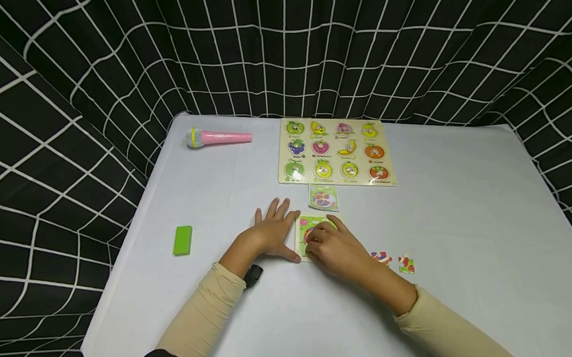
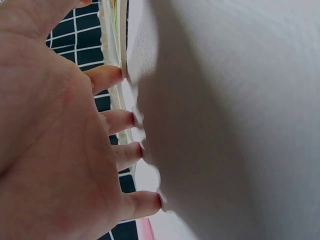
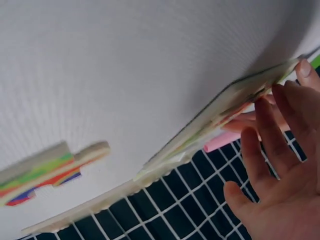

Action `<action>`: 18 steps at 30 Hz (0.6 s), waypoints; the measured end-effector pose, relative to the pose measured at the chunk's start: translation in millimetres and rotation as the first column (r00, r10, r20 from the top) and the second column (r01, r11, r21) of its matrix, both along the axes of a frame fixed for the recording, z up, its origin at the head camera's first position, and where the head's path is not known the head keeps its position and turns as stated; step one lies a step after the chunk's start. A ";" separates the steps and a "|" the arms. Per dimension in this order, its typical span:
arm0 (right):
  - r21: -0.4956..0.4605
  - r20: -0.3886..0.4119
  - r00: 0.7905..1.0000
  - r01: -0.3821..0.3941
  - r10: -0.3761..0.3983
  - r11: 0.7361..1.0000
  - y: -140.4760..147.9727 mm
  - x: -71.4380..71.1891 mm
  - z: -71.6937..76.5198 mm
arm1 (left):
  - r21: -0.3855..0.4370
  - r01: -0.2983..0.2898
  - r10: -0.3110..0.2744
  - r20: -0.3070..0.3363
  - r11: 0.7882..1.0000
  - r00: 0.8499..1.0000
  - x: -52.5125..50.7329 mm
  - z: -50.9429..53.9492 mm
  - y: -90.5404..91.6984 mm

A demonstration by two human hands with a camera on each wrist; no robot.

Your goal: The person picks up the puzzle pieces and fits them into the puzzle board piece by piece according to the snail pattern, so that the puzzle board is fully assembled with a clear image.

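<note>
Fingers fanned wide on a white-covered table [image 1: 465, 216], a person's left hand [image 1: 273, 235] sets thumb and forefinger against the left edge of a small puzzle board [image 1: 302, 249], apparently to keep it from sliding. The right hand [image 1: 336, 251] bends over the board's other side, fingers parted and angled down to its face; knuckles block the tips from where I stand, so I cannot tell whether they pinch a piece or only press one. Two loose pieces, a striped piece [image 1: 381, 257] and a red-and-green piece [image 1: 406, 264], lie by the right forearm, likely kept within easy reach. A picture card [image 1: 324, 197] lies face up between the puzzle board and a large fruit board [image 1: 336, 166], probably for quick glances.

The loose pieces have knobbed outlines and thick, pale, wood-like edges; the card looks thin. The fruit board is flat, cream and glossy, set with rounded, bright shapes. At left lie a slick pink microphone [image 1: 226, 138] with a grainy silver head and a plain green block [image 1: 183, 240], both untouched.
</note>
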State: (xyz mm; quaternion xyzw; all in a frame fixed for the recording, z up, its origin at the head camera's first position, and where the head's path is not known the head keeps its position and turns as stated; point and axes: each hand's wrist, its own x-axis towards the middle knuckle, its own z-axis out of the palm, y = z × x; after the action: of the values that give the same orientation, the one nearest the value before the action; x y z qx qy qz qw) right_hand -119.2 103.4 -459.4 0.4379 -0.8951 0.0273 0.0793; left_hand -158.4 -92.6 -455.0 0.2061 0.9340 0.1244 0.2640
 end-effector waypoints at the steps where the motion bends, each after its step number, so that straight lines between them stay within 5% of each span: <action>1: -0.006 -0.001 1.000 0.003 -0.003 1.000 0.0 0.0 -0.5 | -0.002 0.001 -0.001 0.001 1.000 1.000 -0.1 0.0 -0.1; 18: -0.009 0.013 1.000 0.004 -0.003 1.000 -0.5 -0.4 -2.0 | -0.001 0.005 -0.005 0.001 1.000 1.000 -0.6 -2.2 -0.6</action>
State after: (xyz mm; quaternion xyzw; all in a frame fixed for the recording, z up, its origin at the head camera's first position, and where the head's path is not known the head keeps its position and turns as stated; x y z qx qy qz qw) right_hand -119.7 102.9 -461.3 0.4358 -0.8963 0.0340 0.0753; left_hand -158.9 -93.1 -457.1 0.2081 0.9335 0.1236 0.2648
